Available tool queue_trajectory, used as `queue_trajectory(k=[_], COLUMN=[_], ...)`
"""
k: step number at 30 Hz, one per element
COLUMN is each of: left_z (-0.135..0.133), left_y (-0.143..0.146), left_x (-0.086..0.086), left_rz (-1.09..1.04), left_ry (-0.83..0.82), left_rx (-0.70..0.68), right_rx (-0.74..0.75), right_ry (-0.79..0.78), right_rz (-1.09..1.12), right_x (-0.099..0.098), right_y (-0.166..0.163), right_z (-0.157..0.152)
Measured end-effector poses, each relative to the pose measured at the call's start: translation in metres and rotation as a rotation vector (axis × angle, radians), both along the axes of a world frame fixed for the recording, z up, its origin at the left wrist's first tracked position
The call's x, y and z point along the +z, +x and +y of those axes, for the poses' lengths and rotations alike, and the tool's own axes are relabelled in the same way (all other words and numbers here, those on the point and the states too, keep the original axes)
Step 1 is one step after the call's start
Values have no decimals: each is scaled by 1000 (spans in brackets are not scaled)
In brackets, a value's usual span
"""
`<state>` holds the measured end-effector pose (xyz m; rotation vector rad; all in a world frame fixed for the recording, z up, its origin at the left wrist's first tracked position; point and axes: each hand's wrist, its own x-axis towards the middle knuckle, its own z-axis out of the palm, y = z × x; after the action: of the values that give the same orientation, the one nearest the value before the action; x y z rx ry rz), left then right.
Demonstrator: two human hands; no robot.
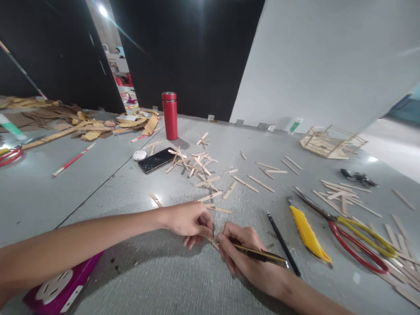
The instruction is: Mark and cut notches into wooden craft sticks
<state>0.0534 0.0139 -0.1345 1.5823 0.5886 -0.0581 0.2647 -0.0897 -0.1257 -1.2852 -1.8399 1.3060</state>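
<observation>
My left hand [188, 221] is closed, its fingers pinching and pressing down a wooden craft stick [213, 242] on the grey table [164, 271]. My right hand [244, 256] is closed around a black and gold pen-like tool [262, 254], whose tip meets the stick right by my left fingers. A black pencil [282, 243] lies just right of my right hand. Several loose craft sticks [210, 175] are scattered beyond my hands.
A yellow cutter [308, 234] and red and yellow scissors [357, 238] lie to the right. A red flask [169, 115], a black phone [156, 160] and a stick frame model [331, 142] stand farther back. A purple power strip [59, 291] sits under my left forearm. Cardboard scraps [82, 124] pile at far left.
</observation>
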Motion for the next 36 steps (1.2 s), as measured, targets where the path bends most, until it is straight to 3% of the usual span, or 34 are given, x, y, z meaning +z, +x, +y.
queue_trajectory(k=[7,15,36], left_z=[-2,0,0], left_y=[0,-1,0], left_x=[5,-1,0], left_rz=[-66,-95,-106], left_ry=[-24,-52,-48], left_rx=[36,36,31], right_rx=[-10,46,119], right_ry=[0,145,195], right_rz=[-52,-185,-269], right_x=[-4,-9,3], right_y=[1,5,3], right_z=[0,2,1])
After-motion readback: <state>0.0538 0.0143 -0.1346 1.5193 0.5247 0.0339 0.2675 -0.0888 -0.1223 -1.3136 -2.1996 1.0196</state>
